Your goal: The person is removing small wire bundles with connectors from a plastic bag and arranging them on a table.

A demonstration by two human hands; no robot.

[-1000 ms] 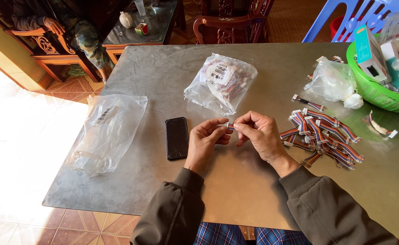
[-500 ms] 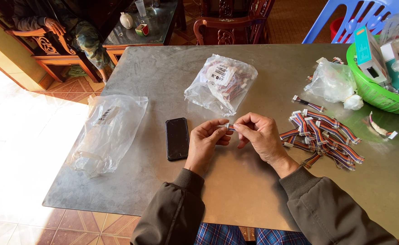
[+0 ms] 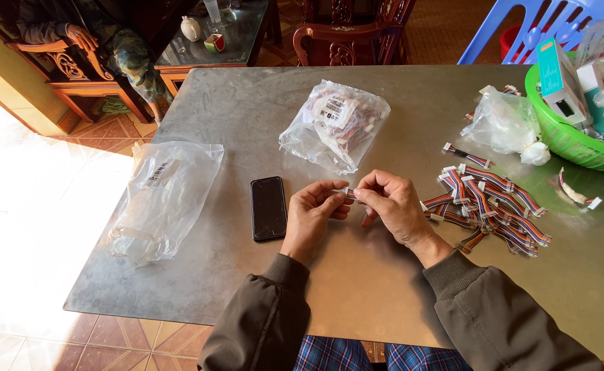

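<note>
Hands (image 3: 353, 206) pinch small ribbon cable (image 3: 349, 194) between their fingertips.

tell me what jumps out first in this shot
Two hands, left hand and right hand, meet at table centre, pinching a small striped cable piece between them. Right of them lies a heap of rainbow ribbon cables; left of them a black phone lies flat.

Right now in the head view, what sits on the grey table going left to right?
Empty clear plastic bag → black phone → left hand → right hand → pile of multicoloured ribbon cables → green plastic basket.
</note>
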